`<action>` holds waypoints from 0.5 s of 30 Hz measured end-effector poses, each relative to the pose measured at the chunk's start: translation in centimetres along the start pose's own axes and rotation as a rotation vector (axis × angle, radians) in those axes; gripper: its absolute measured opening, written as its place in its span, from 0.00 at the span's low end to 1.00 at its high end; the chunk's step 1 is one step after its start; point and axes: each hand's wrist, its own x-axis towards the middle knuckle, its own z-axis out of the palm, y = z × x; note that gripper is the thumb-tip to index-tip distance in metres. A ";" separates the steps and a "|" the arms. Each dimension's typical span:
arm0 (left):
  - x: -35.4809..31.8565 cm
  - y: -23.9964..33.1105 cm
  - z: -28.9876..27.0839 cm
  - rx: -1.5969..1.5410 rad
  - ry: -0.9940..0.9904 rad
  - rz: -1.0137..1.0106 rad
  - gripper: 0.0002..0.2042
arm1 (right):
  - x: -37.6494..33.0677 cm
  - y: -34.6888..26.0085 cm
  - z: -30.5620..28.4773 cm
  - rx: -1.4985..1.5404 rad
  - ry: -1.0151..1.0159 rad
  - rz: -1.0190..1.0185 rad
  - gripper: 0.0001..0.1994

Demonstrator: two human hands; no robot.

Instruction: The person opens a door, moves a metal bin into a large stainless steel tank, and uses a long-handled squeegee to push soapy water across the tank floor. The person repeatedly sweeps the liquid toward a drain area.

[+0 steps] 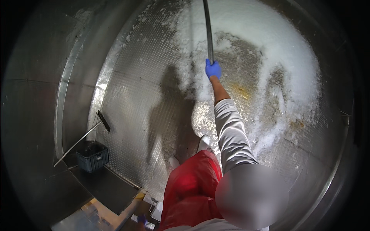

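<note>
My right hand point(213, 69), in a blue glove, reaches far forward with its fingers wrapped around a long dark pole point(208, 32). The pole runs up past the top edge, so its far end is hidden. Beyond and to the right, a broad bank of crushed ice or snow point(266, 19) lies on the textured metal floor point(123, 100). Thinner patches of it surround a wet, yellowish stain point(241, 91). I cannot make out my left hand; a small dark bluish patch point(142, 220) near the lower edge is too dim to name.
A squeegee or broom point(103, 121) leans by a grey plastic crate point(93, 157) at the left. Below lie a dark mat point(106, 188) and a white container point(157, 211). My red apron point(192, 188) and white boots point(204, 143) are at lower middle. Curved-looking metal walls point(34, 92) enclose the space.
</note>
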 end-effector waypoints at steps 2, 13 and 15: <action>-3.0 -1.2 1.5 -0.413 -0.065 -0.207 0.15 | 1.0 4.9 2.2 -0.023 -0.191 0.217 0.33; -6.9 -3.0 5.3 -0.915 -0.080 -0.300 0.18 | -3.7 16.5 -0.3 -0.296 -0.425 0.268 0.37; -4.8 -4.6 2.3 -0.899 -0.015 -0.208 0.19 | -4.9 15.8 -2.8 -0.288 -0.426 0.297 0.35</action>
